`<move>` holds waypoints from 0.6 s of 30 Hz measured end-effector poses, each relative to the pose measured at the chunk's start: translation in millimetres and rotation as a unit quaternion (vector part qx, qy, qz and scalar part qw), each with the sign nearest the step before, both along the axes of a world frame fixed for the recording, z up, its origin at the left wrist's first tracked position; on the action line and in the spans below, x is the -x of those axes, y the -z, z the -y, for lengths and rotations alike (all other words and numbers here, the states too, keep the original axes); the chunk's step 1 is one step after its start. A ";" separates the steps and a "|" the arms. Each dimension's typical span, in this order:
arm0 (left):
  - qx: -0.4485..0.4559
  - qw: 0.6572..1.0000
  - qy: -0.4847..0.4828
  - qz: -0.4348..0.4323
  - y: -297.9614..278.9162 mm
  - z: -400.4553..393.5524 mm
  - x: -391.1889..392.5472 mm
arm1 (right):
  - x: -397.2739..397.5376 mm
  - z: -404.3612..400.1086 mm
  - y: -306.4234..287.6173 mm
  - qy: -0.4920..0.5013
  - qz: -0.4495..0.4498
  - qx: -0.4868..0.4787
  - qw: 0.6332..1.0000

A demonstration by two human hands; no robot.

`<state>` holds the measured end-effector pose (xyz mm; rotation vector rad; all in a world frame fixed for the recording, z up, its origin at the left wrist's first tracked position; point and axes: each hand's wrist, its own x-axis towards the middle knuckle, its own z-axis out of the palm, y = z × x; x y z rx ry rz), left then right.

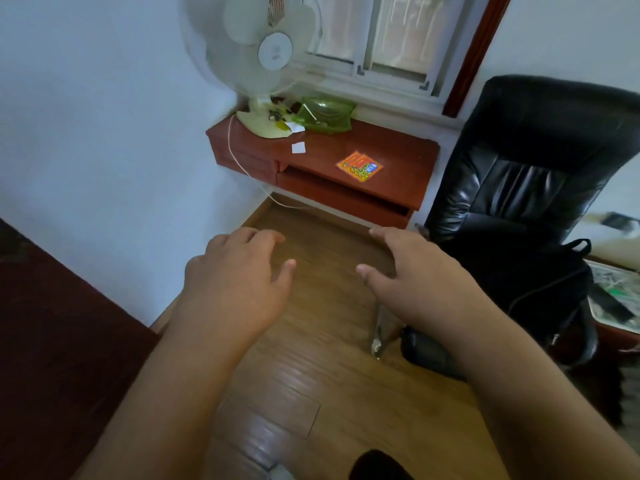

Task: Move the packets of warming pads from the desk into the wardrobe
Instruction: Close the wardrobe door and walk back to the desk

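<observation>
Hands: our left hand [239,271] and right hand [412,271] — both relaxed, empty.
Packets: orange packets [359,165] far on the desk [398,150].
Approach: we step nearer — then pinch the stack's edge.

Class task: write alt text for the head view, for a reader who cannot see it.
Two empty hands, left hand and right hand, reach forward over a wooden floor toward a red-brown desk where orange packets lie. A white fan and green dish stand at the desk's back; a black chair is at the right.

Orange packets [359,165] (blurry print, maybe yellow), red-brown desk [398,150], blk chair [526,174].
</observation>
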<state>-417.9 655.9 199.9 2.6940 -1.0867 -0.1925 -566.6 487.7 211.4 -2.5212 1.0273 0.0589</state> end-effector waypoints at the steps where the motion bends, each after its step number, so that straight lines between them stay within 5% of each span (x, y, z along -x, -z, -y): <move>1: 0.000 1.000 0.004 -0.002 0.0 5.5 -5.9 | -5.4 4.5 0.8 0.002 -0.002 -0.002 1.000; 18: 0.009 0.997 -0.073 0.022 -9.0 178.8 -103.7 | -138.8 199.4 7.0 -0.064 0.064 -0.006 0.996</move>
